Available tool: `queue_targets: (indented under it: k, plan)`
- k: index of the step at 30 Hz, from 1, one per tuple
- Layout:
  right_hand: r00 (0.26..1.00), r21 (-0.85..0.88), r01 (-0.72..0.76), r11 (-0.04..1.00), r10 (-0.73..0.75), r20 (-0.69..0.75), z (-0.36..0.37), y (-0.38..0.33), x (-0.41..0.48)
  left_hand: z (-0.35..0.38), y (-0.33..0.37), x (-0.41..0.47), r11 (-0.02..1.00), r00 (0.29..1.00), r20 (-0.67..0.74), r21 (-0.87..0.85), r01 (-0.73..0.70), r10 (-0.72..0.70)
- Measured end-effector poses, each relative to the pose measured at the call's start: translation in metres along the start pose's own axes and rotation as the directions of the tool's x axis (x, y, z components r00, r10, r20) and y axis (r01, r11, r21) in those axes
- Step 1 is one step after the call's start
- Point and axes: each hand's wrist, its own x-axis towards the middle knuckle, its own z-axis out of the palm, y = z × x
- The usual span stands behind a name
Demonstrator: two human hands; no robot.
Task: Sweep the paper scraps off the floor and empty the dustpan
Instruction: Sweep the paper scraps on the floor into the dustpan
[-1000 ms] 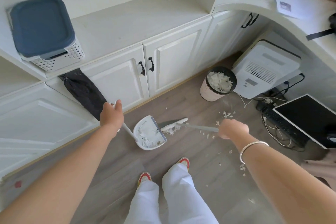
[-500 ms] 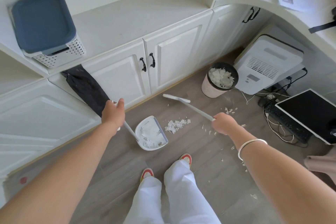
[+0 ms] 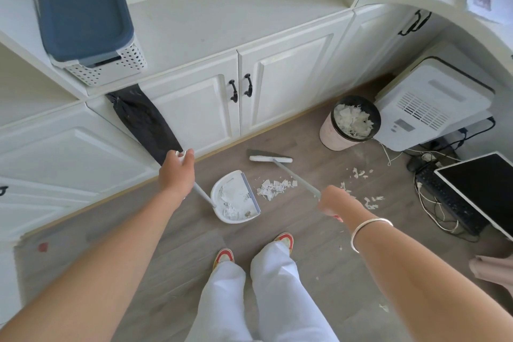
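Held dustpan [image 3: 236, 197] handle in curled left hand [image 3: 177, 172], broom [image 3: 270, 159] handle in clenched right hand [image 3: 333, 201]; had paper scraps [image 3: 276, 187] heaped at dustpan's three o'clock, ten o'clock of right fingers.

The left hand [image 3: 177, 172] is gripping the dustpan [image 3: 236, 197] handle; the right hand [image 3: 331, 201] is holding the broom [image 3: 270, 159] beyond the scraps [image 3: 274, 185].

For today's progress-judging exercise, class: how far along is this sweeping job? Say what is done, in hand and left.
Done: the bin already holds scraps, and some lie in the dustpan. In hand: the left hand grips the dustpan handle, the right hand the broom, its head beyond a pile by the dustpan's lip. Left: that pile, loose scraps further right, and emptying the dustpan.
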Motion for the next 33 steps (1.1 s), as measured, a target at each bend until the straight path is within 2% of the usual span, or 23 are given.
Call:
queue_targets:
  k: [8,17,22,27,33]
  plan:
    - [0.972,0.095,-0.103,0.990,0.121,-0.200,-0.027,0.048,-0.015,0.000,0.010,-0.007,1.000,1.000,0.025,0.003,-0.004,0.004]
    - [0.942,0.231,-0.192,0.954,0.245,-0.227,0.005,0.066,-0.026,-0.014,-0.006,-0.011,0.999,0.999,0.030,-0.004,-0.041,0.042]
    - [0.960,0.349,-0.212,0.913,0.261,-0.100,0.030,0.053,-0.027,-0.012,-0.013,-0.014,0.999,0.998,0.030,-0.025,-0.049,0.049]
    - [0.955,0.551,-0.270,0.790,0.292,0.050,0.065,0.037,-0.022,-0.004,-0.007,-0.014,0.999,0.998,0.049,-0.030,-0.042,0.044]
    - [0.939,0.610,-0.345,0.714,0.273,0.211,0.076,0.009,-0.028,0.001,0.003,-0.011,0.999,0.997,0.061,-0.035,-0.038,0.040]
